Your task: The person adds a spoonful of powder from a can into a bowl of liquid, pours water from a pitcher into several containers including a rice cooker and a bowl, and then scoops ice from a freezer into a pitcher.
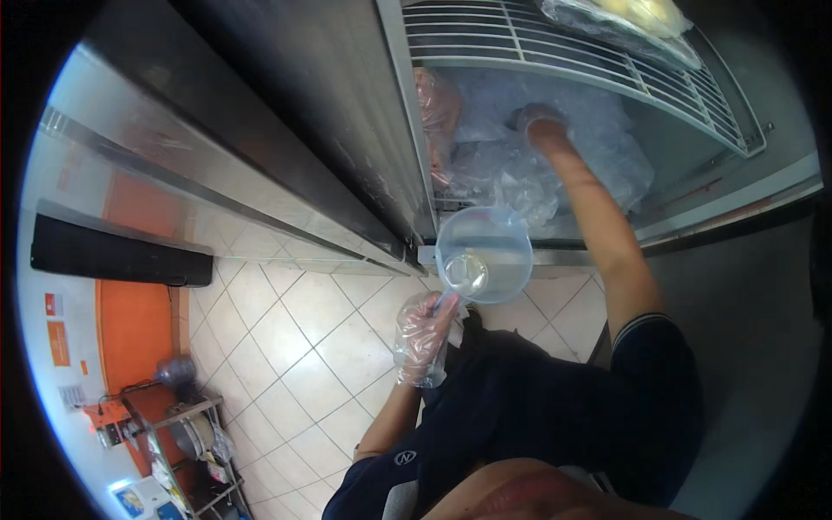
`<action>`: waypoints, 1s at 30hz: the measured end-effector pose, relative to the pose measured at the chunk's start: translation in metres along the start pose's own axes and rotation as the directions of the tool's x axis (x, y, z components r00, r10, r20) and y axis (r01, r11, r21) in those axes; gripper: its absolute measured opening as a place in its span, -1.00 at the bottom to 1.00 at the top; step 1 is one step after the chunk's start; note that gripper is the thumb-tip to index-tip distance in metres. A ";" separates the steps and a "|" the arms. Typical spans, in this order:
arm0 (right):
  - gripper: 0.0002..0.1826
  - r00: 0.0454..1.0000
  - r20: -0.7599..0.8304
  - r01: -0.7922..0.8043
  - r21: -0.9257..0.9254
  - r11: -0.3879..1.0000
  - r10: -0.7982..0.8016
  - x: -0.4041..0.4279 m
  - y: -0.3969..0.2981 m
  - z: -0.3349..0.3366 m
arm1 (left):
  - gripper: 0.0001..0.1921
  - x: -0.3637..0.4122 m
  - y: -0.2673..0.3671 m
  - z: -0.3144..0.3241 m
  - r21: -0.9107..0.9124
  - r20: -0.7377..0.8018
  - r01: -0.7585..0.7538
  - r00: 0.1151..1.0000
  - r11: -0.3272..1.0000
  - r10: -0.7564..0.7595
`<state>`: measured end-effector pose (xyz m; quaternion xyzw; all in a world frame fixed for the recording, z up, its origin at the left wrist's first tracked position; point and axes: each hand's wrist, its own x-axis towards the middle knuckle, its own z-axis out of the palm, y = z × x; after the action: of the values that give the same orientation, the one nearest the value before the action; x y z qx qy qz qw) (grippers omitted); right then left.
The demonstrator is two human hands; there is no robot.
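Note:
My left hand (426,331), in a clear plastic glove, grips the handle of a translucent plastic jug (520,260). Inside the jug, near the handle, lies a small clear cup or container (467,273). My right arm reaches into an upright refrigerator cabinet, where my right hand (545,127) is sunk among bags of clear plastic (585,97); its fingers are hidden, so I cannot tell what they hold. Beside these, at the cabinet's left wall, sits a plastic bag with pinkish contents (439,117).
Above the bags is a white wire shelf (455,49) bearing a wrapped tray of pale yellow food (640,26). The steel cabinet door (305,110) stands open at the left. Across the tiled floor are a metal rack (188,416) and a large water bottle (175,370).

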<state>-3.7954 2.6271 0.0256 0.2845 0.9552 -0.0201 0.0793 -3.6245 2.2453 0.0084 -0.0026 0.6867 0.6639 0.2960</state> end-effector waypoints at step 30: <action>-0.44 0.960 -0.238 0.180 0.117 0.977 -0.148 0.175 0.009 0.132 | -0.81 -0.076 -0.029 -0.061 -0.119 -0.225 -0.033 0.974 0.992 0.006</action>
<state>-3.9163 2.7180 -0.1332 0.2094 0.9746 -0.0597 -0.0527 -3.5750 2.1566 0.0094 -0.0889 0.6739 0.7030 0.2093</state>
